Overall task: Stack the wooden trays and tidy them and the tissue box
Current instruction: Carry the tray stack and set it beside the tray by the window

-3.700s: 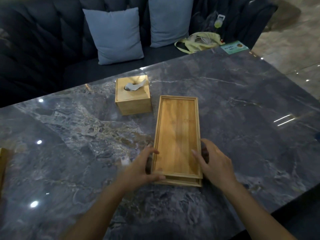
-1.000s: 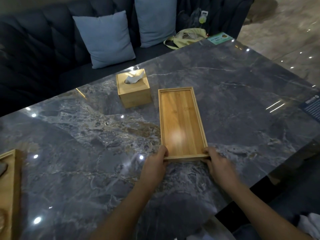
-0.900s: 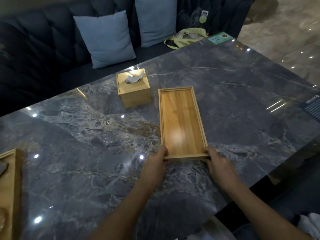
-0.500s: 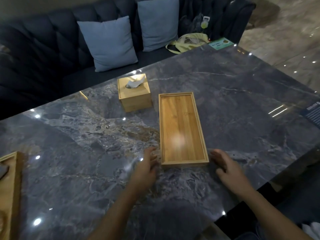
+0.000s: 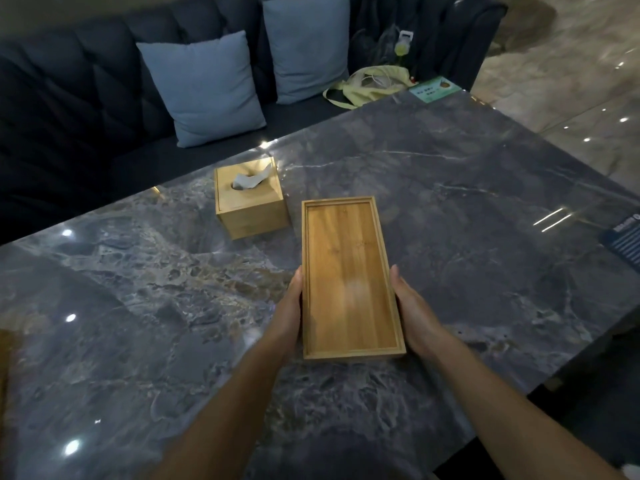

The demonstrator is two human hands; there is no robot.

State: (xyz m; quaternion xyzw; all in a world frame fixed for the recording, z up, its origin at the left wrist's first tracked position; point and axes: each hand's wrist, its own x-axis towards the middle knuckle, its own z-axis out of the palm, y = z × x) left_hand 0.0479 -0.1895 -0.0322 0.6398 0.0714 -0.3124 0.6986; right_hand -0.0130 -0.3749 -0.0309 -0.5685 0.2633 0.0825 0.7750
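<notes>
The stacked wooden trays (image 5: pixel 348 275) lie lengthwise on the dark marble table (image 5: pixel 467 202), the top one empty. My left hand (image 5: pixel 289 313) presses flat against the stack's left long side and my right hand (image 5: pixel 414 315) against its right long side, near the front end. A square wooden tissue box (image 5: pixel 249 202) with a tissue poking out stands just behind and left of the trays, a small gap between them.
A dark sofa with two blue cushions (image 5: pixel 204 88) runs along the table's far edge, with a yellow bag (image 5: pixel 370 85) on the seat. A green card (image 5: pixel 434 90) lies at the far corner and a blue striped card (image 5: pixel 627 237) at the right edge.
My hands have moved from the stack's near end, let go briefly, and now clasp its two long sides. The trays lie nearly where they were.
</notes>
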